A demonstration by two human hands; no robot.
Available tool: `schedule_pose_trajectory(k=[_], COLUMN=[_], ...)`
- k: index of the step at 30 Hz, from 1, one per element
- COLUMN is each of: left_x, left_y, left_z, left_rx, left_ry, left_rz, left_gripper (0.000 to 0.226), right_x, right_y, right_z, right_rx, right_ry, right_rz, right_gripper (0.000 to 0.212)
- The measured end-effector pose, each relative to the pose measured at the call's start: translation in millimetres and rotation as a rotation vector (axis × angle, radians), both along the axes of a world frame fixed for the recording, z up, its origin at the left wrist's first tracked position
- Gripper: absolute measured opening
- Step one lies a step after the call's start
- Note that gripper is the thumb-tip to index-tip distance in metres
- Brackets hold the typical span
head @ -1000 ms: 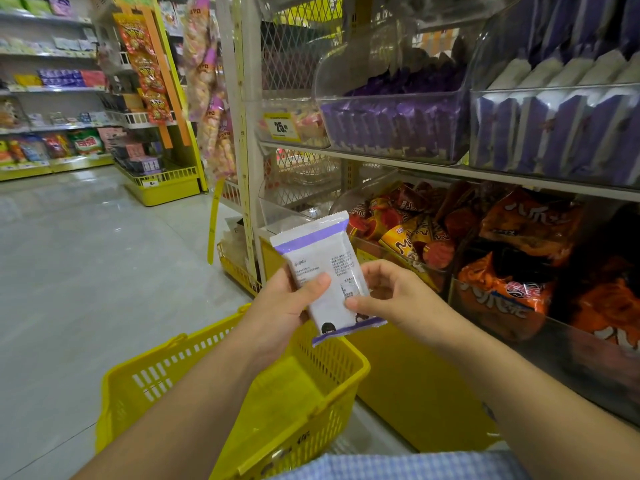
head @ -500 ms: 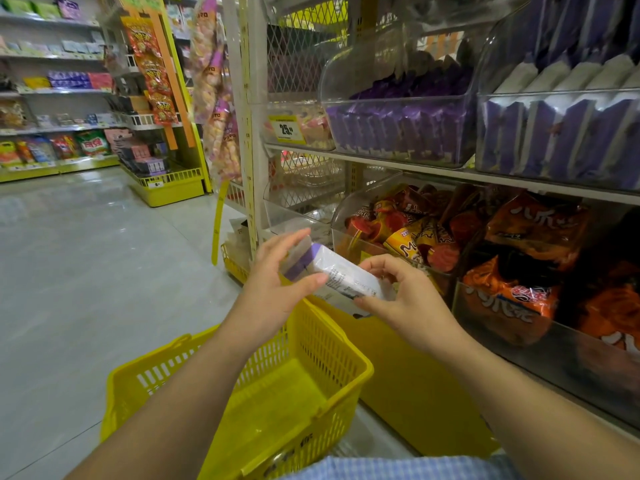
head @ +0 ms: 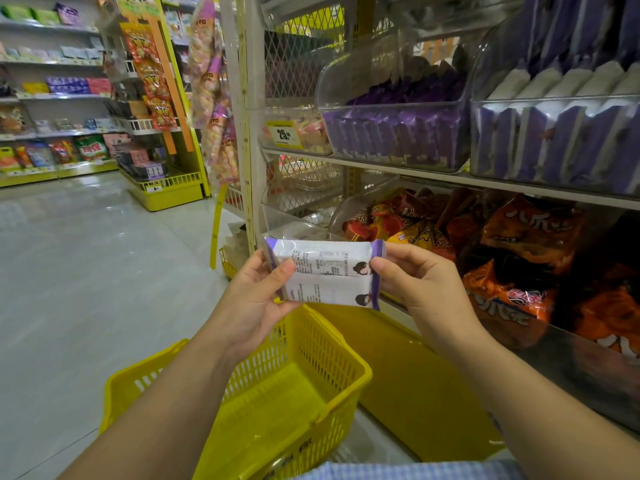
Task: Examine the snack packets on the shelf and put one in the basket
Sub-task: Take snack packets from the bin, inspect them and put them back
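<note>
Pinched by fingers (head: 405, 251) at both short ends, left hand (head: 252, 306) and right hand (head: 426, 292) alike: snack packet (head: 329, 271), long axis crosswise. Held above far rim of basket (head: 311, 341); probably down and nearward to release.

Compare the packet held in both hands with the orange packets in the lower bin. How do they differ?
The held packet is white with purple ends; the orange packets bear white lettering. The held packet lies sideways, pinched between the left hand and right hand; the orange packets lie heaped together, untouched. Both are snack packets.
</note>
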State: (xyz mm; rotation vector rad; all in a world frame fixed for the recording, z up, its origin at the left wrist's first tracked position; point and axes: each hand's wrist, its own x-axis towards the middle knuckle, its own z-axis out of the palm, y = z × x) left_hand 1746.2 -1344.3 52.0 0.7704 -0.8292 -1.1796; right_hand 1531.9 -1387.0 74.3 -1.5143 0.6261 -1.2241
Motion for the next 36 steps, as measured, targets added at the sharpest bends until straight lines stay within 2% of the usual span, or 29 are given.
schedule_pose_trajectory(k=[2, 4, 6, 12, 17, 21, 24, 27, 32, 34, 36], left_x=[-3.5, -6.8, -9.0, -12.8, -10.4, -9.1, -6.0, -4.1, -10.6, -13.7, -17.4], left_y=[-0.8, -1.7, -1.9, -2.3, 0.4, -1.7, -4.5, -6.2, -4.7, -3.5, -1.5], left_z=[-0.7, -0.6, 0.5, 6.6, 9.7, 8.3, 4.7, 2.8, 0.7, 0.5, -0.3], left_rx=[0.012, 0.022, 0.018, -0.014, -0.016, 0.065, 0.189, 0.279, 0.383, 0.405, 0.449], left_ry=[0.038, 0.051, 0.058, 0.064, -0.043, -0.119, -0.097, -0.036, 0.169, 0.285, 0.299], left_rz=[-0.012, -0.02, -0.022, -0.008, -0.013, 0.103, 0.204, 0.227, 0.202, 0.19, 0.164], left_gripper=[0.024, 0.026, 0.03, 0.038, 0.04, 0.033, 0.018, 0.017, 0.02, 0.024, 0.03], right_x=[0.4, -0.1, 0.5, 6.0, 1.4, -4.1, -1.3, 3.2, 8.0, 9.0, 8.9], right_y=[0.0, -1.9, -2.8, -6.0, -8.8, -12.2, -10.6, -12.9, -13.4, -13.2, -12.5], right_z=[-0.5, -1.8, -1.9, -4.7, 0.9, 3.1, -0.5, -8.9, -15.4, -17.4, -17.9], right_rx=[-0.034, -0.07, -0.061, 0.167, 0.302, 0.269, 0.257, 0.27, 0.442, 0.389, 0.186], right_ry=[-0.026, -0.01, -0.01, -0.164, -0.218, -0.106, 0.03, 0.143, 0.025, 0.062, 0.193], right_rz=[-0.099, -0.189, -0.192, -0.064, -0.149, -0.235, -0.188, -0.152, -0.101, -0.177, -0.343], right_gripper=[0.011, 0.016, 0.021, 0.022, 0.016, 0.018, 0.027, 0.037, 0.032, 0.033, 0.032])
